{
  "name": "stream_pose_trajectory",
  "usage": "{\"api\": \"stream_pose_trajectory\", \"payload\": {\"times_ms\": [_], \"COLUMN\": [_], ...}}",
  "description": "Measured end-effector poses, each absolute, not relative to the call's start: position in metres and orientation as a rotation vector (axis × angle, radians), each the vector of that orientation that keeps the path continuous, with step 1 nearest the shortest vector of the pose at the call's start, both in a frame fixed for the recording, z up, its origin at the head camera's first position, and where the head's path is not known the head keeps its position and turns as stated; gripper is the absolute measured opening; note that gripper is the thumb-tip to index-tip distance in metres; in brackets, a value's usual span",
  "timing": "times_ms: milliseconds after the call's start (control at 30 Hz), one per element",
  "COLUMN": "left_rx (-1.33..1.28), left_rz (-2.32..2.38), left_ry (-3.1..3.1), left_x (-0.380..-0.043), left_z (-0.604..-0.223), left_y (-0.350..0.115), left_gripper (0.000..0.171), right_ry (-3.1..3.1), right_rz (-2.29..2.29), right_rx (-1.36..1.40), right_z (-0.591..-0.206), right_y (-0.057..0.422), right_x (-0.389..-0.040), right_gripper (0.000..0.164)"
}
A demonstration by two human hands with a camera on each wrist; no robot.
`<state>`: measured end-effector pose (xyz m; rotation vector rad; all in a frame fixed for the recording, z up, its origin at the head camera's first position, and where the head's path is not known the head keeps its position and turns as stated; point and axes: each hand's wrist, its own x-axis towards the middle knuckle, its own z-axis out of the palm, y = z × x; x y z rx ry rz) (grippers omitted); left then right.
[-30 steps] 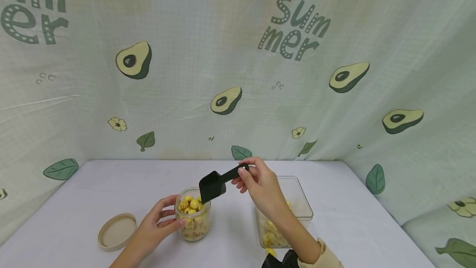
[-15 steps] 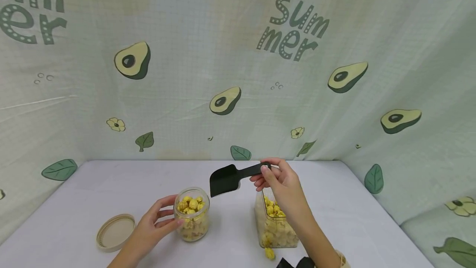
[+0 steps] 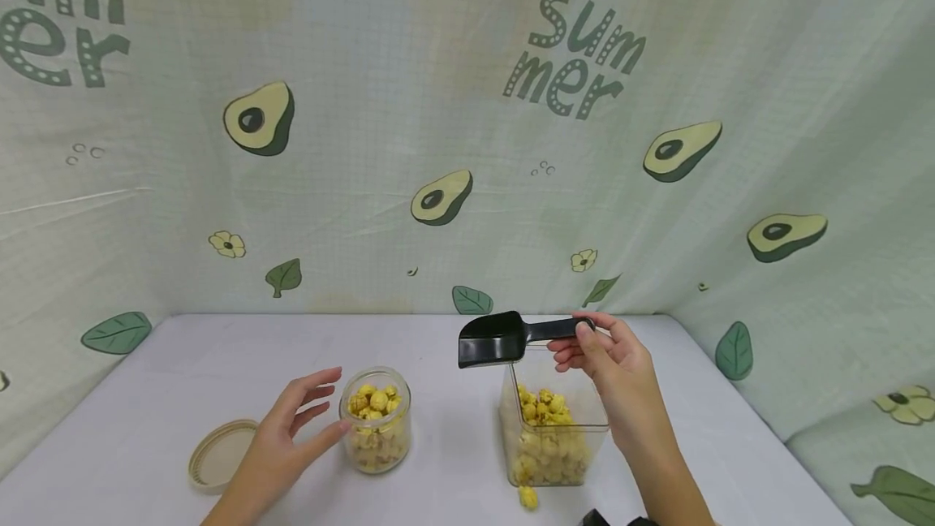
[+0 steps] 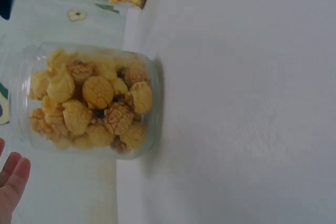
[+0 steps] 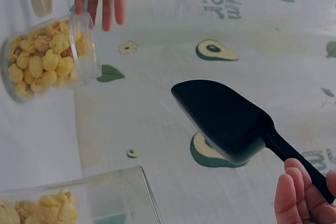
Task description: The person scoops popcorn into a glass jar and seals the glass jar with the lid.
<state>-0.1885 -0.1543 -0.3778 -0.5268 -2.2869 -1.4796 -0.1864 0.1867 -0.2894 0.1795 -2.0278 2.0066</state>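
Between thumb and fingers, my right hand (image 3: 609,355) pinches the handle of a black scoop (image 3: 493,339), held up over the left side of a clear square container (image 3: 558,427) of yellow popcorn (image 3: 546,457). In the right wrist view the scoop (image 5: 220,119) shows its dark outer side; what it holds inside is hidden. My left hand (image 3: 288,428) is beside a glass jar (image 3: 376,449) filled with popcorn (image 4: 97,98). Its fingers are spread and away from the glass, while the thumb tip is at the jar's rim; whether it touches I cannot tell.
A round beige lid (image 3: 219,457) lies on the white table (image 3: 445,461) at the left, partly behind my left wrist. One loose popcorn piece (image 3: 528,497) sits in front of the square container. A printed curtain (image 3: 351,144) hangs behind the table.
My right hand has carried the scoop rightward from the jar toward the square container, levelling it. My left hand has loosened from the jar and drawn slightly left.
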Motion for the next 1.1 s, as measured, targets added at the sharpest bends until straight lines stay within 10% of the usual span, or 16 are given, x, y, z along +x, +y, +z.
{"api": "stream_pose_trajectory", "payload": {"times_ms": [1100], "left_rx": [-0.740], "left_rz": [-2.066], "left_ry": [-2.317], "left_x": [-0.189], "left_z": [-0.375], "left_y": [-0.020], "left_gripper": [0.056], "right_ry": [-2.161], "right_rz": [1.100], "right_rx": [0.063], "right_z": [-0.306], "right_y": [0.219], "right_x": [-0.184], "right_gripper": [0.019]}}
